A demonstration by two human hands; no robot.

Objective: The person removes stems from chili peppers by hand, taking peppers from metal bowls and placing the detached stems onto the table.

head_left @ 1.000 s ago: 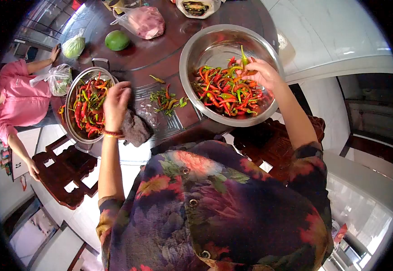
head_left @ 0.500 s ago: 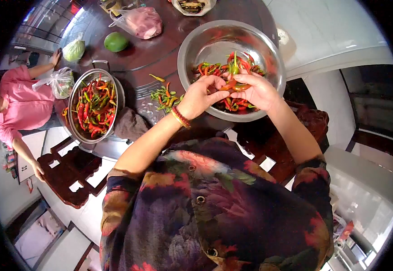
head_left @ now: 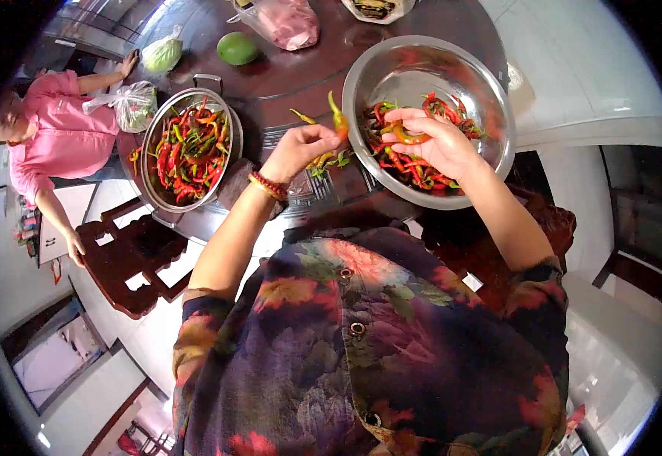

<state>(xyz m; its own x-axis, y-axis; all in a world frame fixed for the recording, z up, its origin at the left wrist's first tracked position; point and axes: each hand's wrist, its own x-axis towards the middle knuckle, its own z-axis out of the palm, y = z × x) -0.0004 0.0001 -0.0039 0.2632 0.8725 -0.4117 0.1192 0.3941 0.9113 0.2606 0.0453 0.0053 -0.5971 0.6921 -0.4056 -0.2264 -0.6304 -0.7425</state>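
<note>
Pinched between the thumb and fingers of my left hand [head_left: 300, 152] is a chili pepper [head_left: 338, 115], orange at the base and yellow-green toward its raised tip. This hand is just left of the large steel bowl [head_left: 504, 152], over the table. My right hand [head_left: 445, 148] is above the bowl with its fingers curled round an orange chili pepper [head_left: 411, 139]. Red and green chilies [head_left: 422, 173] lie in the bowl below. Small green and yellow pieces [head_left: 323, 163] are on the table, partly hidden behind my left hand.
A steel pot [head_left: 146, 163] full of chilies stands left, beside a dark cloth [head_left: 238, 186]. Farther back are a green fruit [head_left: 237, 49], a bag of pink meat [head_left: 289, 23] and bagged greens [head_left: 162, 53]. A person in a pink shirt [head_left: 69, 118] is at the left.
My hands have come apart. The left has moved out over the bowl's left rim with a chili, while the right stays above the bowl. The whole view has shifted.
</note>
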